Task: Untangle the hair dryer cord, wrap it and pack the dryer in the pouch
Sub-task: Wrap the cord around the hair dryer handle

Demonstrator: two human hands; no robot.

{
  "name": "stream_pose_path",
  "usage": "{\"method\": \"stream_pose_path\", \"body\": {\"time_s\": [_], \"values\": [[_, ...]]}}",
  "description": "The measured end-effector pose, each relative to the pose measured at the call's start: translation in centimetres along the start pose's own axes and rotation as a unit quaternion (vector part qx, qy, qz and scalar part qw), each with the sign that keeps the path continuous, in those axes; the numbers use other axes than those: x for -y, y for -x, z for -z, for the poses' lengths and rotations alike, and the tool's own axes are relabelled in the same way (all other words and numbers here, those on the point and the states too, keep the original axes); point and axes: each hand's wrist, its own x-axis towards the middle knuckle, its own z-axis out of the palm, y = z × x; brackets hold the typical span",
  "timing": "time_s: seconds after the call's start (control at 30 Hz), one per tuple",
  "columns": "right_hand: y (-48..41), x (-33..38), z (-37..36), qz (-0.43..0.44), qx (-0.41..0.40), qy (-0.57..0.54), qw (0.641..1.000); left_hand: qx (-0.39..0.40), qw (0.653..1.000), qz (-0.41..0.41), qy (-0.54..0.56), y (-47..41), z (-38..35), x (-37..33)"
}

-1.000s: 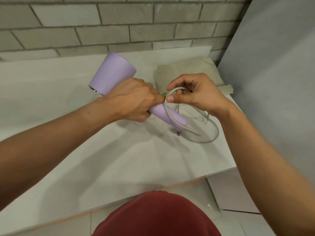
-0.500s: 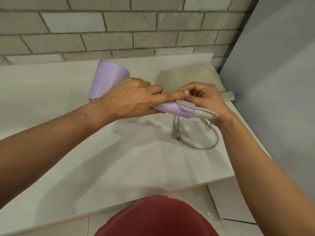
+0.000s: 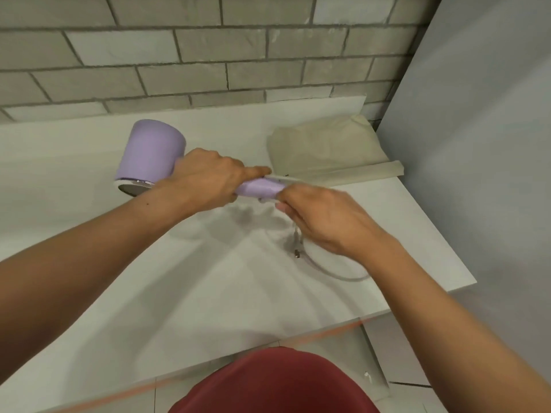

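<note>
Pale stone bench (image 3: pixel 149 293) backed by grey brick wall (image 3: pixel 208 55), beige fabric pouch (image 3: pixel 322 144) laid in corner, lilac plastic hair dryer (image 3: pixel 152 150) clasped in grip of left hand (image 3: pixel 205 180), grey cord (image 3: pixel 337 275) held by right hand (image 3: pixel 325 219)

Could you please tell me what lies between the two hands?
The purple hair dryer handle spans the gap between the left hand and right hand, in the head view.

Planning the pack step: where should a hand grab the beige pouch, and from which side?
Pinch the beige pouch by the flat band along its near edge, coming from the front. It lies flat in the counter's back right corner, with the brick wall behind and the grey panel at its right, so the near side looks freest.
</note>
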Motion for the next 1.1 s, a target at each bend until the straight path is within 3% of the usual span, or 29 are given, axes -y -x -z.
{"method": "stream_pose_path", "body": {"time_s": [0.13, 0.3, 0.6, 0.8, 0.97, 1.1], "values": [[-2.1, -1.4, 1.8, 0.016, -0.048, 0.025, 0.998, 0.021, 0.999, -0.047, -0.005, 0.8, 0.9, -1.4], [-3.6, -3.9, 1.3, 0.017, -0.098, -0.064, 0.993, -0.022, 0.995, -0.091, -0.035, 1.5, 0.5, -1.8], [-3.8, -6.7, -0.8, -0.04, -0.074, -0.187, 0.979, -0.14, 0.982, -0.123, 0.016, 2.5, 0.6, -1.6], [-2.4, -6.9, -3.3, -0.076, -0.053, -0.188, 0.978, -0.203, 0.974, -0.095, 0.037, 2.8, 1.3, -0.9], [-2.1, -5.8, -4.2, -0.102, -0.021, -0.154, 0.982, -0.198, 0.972, -0.119, 0.047, 2.6, 1.5, -1.0], [-1.8, -4.1, -5.6, -0.12, -0.006, -0.138, 0.983, -0.16, 0.982, -0.078, 0.069, 2.0, 1.6, -0.8]]}}
